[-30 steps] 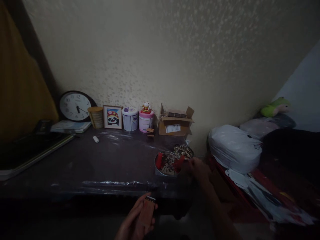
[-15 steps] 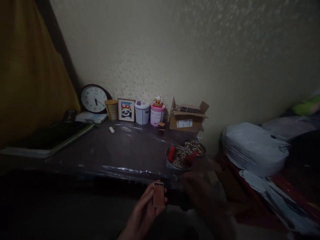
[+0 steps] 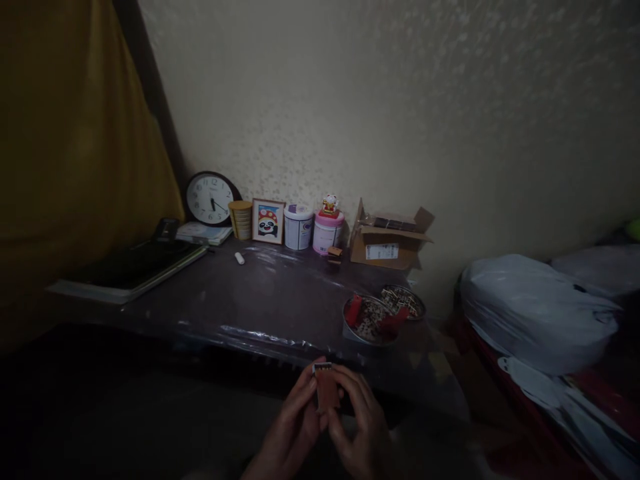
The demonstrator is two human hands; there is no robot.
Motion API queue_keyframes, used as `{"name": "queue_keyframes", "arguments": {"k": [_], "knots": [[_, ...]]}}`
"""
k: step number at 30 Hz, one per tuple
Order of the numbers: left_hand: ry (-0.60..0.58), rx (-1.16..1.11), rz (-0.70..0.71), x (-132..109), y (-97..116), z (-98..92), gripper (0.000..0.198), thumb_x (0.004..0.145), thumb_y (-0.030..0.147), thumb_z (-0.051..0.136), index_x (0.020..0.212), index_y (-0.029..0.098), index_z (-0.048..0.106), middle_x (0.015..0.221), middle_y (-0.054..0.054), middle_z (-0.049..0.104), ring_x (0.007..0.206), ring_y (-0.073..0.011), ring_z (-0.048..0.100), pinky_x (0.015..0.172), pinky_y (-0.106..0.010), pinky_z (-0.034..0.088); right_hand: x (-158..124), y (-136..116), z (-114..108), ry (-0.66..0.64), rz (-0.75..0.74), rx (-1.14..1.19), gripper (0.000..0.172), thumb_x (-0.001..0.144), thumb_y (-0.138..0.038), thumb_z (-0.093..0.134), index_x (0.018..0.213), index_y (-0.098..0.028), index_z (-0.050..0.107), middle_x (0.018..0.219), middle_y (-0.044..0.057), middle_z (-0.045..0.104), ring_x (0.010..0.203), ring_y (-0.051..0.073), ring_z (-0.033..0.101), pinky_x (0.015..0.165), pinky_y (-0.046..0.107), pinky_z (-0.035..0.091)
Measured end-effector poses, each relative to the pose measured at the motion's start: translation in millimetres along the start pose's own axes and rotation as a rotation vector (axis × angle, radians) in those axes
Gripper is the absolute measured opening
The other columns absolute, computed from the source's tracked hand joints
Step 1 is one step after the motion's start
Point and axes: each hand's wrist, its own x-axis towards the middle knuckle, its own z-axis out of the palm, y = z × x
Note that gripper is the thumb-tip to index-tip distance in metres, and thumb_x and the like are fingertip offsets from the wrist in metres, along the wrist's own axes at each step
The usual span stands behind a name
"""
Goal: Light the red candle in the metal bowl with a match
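Between my hands, just off the table's front edge, is a reddish-brown matchbox (image 3: 327, 392) whose upper end is partly slid out, showing a row of dark match heads. My left hand (image 3: 294, 419) grips it from the left, thumb along its side. On the right, my right hand (image 3: 361, 415) is closed on the same box, with fingers at its upper edge and thumb near its lower end. Beyond the hands stands a bowl (image 3: 350, 333) of small pieces with two red objects in it. A second bowl (image 3: 423, 309) behind it holds loose matchsticks.
On the dark, plastic-covered table (image 3: 280, 293) stand a clock (image 3: 210, 198), a yellow cup (image 3: 241, 221), a panda picture (image 3: 268, 221), two tubs (image 3: 299, 228), a lucky-cat figurine (image 3: 330, 205) and an open cardboard box (image 3: 383, 252). White bags (image 3: 535, 307) lie at right.
My right hand, blurred at the right before, has come in to the matchbox and closed on it. My left hand still holds the box. The view has turned slightly left.
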Motion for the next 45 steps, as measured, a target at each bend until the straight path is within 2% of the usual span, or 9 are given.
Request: {"name": "queue_keyframes", "arguments": {"k": [8,11,14,17,18,25,29,36,45], "knots": [[-0.024,-0.025,-0.017,-1.5,-4.3,0.2,0.033,0.086,0.018,0.047,0.116,0.022,0.058,0.118,-0.005,0.064,0.122,-0.0209,0.047,0.098,-0.033,0.036,-0.9,1.2,8.5,0.095,0.018,-0.029,0.045,0.076,-0.010,0.048,0.119,-0.024,0.048,0.112,0.008,0.061,0.103,0.022,0.057,0.083,0.035,0.052],[-0.004,-0.035,-0.011,-1.1,-2.0,-0.4,0.033,0.086,0.018,0.047,0.117,0.022,0.058,0.118,-0.006,0.064,0.115,-0.0213,0.052,0.090,-0.032,0.042,4.5,1.0,-2.0,-0.005,0.053,0.029,0.047,0.076,-0.013,0.054,0.122,-0.025,0.047,0.120,0.008,0.057,0.111,0.023,0.054,0.088,0.036,0.051],[0.037,-0.039,-0.041,-0.3,1.6,-0.1,0.033,0.084,0.019,0.050,0.116,0.021,0.058,0.109,-0.007,0.067,0.095,-0.0201,0.062,0.076,-0.030,0.047,10.6,9.1,-15.8,-0.119,0.057,0.097,0.045,0.075,-0.020,0.064,0.118,-0.025,0.052,0.125,0.009,0.054,0.114,0.024,0.053,0.093,0.037,0.048],[0.096,-0.008,-0.096,-0.2,4.2,2.2,0.031,0.082,0.020,0.053,0.112,0.020,0.059,0.098,-0.007,0.069,0.076,-0.0173,0.064,0.066,-0.028,0.047,13.6,25.1,-22.2,-0.070,0.019,0.076,0.020,0.083,-0.020,0.055,0.101,-0.024,0.062,0.109,0.007,0.063,0.101,0.021,0.061,0.087,0.034,0.052],[0.110,0.008,-0.108,-0.5,4.4,3.1,0.031,0.081,0.020,0.053,0.111,0.019,0.060,0.096,-0.007,0.069,0.073,-0.0168,0.064,0.064,-0.028,0.047,13.7,30.3,-22.5,-0.048,0.003,0.052,0.019,0.085,-0.019,0.050,0.098,-0.024,0.063,0.104,0.006,0.065,0.097,0.019,0.062,0.084,0.032,0.052],[0.100,0.115,-0.180,-1.4,0.3,-1.8,0.031,0.079,0.024,0.054,0.108,0.016,0.061,0.097,-0.010,0.066,0.065,-0.0159,0.062,0.058,-0.027,0.046,13.0,34.3,-24.3,-0.202,-0.032,-0.034,0.026,0.089,-0.014,0.042,0.100,-0.024,0.063,0.096,0.005,0.065,0.087,0.016,0.063,0.076,0.026,0.054],[0.102,0.178,-0.177,-0.5,-0.5,-6.4,0.030,0.080,0.025,0.053,0.107,0.015,0.062,0.099,-0.010,0.066,0.063,-0.0154,0.061,0.055,-0.026,0.045,15.8,26.2,-29.8,-0.285,-0.042,-0.038,0.025,0.089,-0.014,0.041,0.096,-0.023,0.064,0.094,0.004,0.066,0.086,0.016,0.063,0.078,0.026,0.052],[0.139,0.311,-0.205,1.1,-3.8,-9.6,0.030,0.079,0.026,0.053,0.103,0.013,0.064,0.087,-0.009,0.069,0.054,-0.0146,0.061,0.049,-0.025,0.044,13.3,25.2,-36.3,-0.427,0.009,-0.113,0.016,0.088,-0.017,0.047,0.086,-0.022,0.063,0.082,0.001,0.065,0.074,0.014,0.062,0.067,0.022,0.048],[0.244,0.386,-0.274,6.4,-8.6,-14.2,0.037,0.079,0.026,0.045,0.111,0.014,0.058,0.075,-0.005,0.068,0.041,-0.0102,0.055,0.039,-0.021,0.041,10.1,32.8,-31.0,-0.552,-0.126,-0.296,0.022,0.091,-0.019,0.041,0.078,-0.018,0.059,0.077,0.002,0.062,0.069,0.012,0.058,0.063,0.021,0.042]]}}
